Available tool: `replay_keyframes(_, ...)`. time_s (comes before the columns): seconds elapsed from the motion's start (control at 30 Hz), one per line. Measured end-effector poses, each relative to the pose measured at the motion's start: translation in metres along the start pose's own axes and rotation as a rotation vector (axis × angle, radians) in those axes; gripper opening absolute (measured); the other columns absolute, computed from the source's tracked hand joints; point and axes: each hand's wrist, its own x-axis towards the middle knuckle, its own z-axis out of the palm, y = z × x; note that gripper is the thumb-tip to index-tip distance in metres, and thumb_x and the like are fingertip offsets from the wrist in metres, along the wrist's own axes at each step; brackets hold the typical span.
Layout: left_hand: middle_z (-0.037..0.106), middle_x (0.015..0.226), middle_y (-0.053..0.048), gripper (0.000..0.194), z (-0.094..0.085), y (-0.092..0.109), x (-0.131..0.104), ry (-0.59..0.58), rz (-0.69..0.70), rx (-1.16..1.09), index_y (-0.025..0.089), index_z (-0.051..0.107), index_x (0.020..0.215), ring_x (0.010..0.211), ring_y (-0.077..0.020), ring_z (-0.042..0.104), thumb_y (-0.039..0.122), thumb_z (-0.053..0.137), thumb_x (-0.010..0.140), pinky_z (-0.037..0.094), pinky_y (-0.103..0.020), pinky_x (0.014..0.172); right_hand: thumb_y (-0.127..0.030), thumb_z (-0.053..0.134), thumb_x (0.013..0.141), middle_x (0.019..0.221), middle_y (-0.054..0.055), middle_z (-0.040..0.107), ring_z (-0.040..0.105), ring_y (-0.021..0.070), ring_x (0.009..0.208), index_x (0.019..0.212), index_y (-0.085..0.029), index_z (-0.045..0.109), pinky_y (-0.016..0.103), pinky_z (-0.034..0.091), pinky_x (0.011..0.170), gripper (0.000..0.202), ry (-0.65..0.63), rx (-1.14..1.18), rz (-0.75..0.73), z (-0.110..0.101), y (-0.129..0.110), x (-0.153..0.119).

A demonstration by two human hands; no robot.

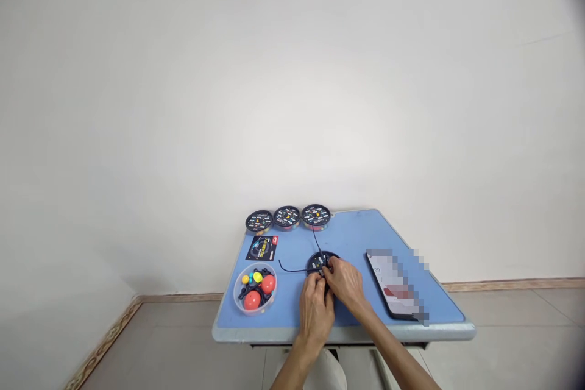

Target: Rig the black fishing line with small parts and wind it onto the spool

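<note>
Near the table's front, my left hand (316,309) is closed, its fingers curled against the near side of a black round lid (315,263) with a printed face. My right hand (346,280) reaches in from the right, fingertips pinched over the lid's middle, where a thin black rod (295,270) ends. Another thin black rod (316,239) slants away toward the back. My fingers hide how the rods join and most of the lid's near half. Left of my hands, a clear round tub (236,296) holds red, yellow and blue balls and small black parts.
Three round tubs with black printed lids (259,220) (287,216) (316,215) line the back left edge. A black printed card (262,248) lies before them. At right lies a phone (393,286), partly pixelated. The blue-topped table (356,231) stands against a white wall (292,85).
</note>
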Motion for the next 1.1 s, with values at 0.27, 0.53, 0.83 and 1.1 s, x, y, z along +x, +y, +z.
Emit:
replay_keyframes(0.27, 0.037, 0.150, -0.025, 0.068, 0.008, 0.001, 0.008, -0.106, -0.214, 0.287, 0.010, 0.040, 0.143, 0.118, -0.0321, 0.060, 0.021, 0.063, 0.079, 0.050, -0.041, 0.097, -0.026, 0.049, 0.093, 0.091, 0.007, 0.075, 0.069, 0.0185, 0.082, 0.090, -0.019, 0.065, 0.026, 0.030, 0.059, 0.018, 0.054, -0.015, -0.045, 0.007, 0.004, -0.002)
replay_keyframes(0.53, 0.046, 0.143, -0.027, 0.067, 0.001, 0.012, 0.026, -0.187, -0.234, 0.426, 0.010, 0.041, 0.143, 0.106, -0.0312, 0.067, 0.020, 0.064, 0.081, 0.055, -0.037, 0.086, -0.027, 0.049, 0.093, 0.087, 0.008, 0.074, 0.069, 0.0205, 0.080, 0.091, -0.018, 0.065, 0.027, 0.029, 0.058, 0.018, 0.057, -0.062, -0.059, 0.011, 0.006, 0.001)
replay_keyframes(0.83, 0.050, 0.141, -0.024, 0.064, 0.001, 0.012, 0.026, -0.169, -0.227, 0.413, 0.014, 0.045, 0.141, 0.103, -0.0292, 0.068, 0.025, 0.064, 0.081, 0.054, -0.036, 0.085, -0.026, 0.047, 0.093, 0.082, 0.006, 0.073, 0.066, 0.0164, 0.072, 0.084, -0.019, 0.063, 0.027, 0.028, 0.057, 0.020, 0.125, -0.002, -0.073, 0.010, 0.006, 0.004)
replay_keyframes(1.1, 0.048, 0.141, -0.027, 0.064, 0.006, 0.008, 0.023, -0.148, -0.209, 0.390, 0.011, 0.046, 0.140, 0.105, -0.0318, 0.067, 0.023, 0.064, 0.080, 0.052, -0.040, 0.085, -0.027, 0.047, 0.091, 0.084, 0.006, 0.072, 0.064, 0.0169, 0.073, 0.088, -0.018, 0.064, 0.026, 0.031, 0.060, 0.020, 0.192, 0.120, -0.078, 0.007, 0.005, 0.005)
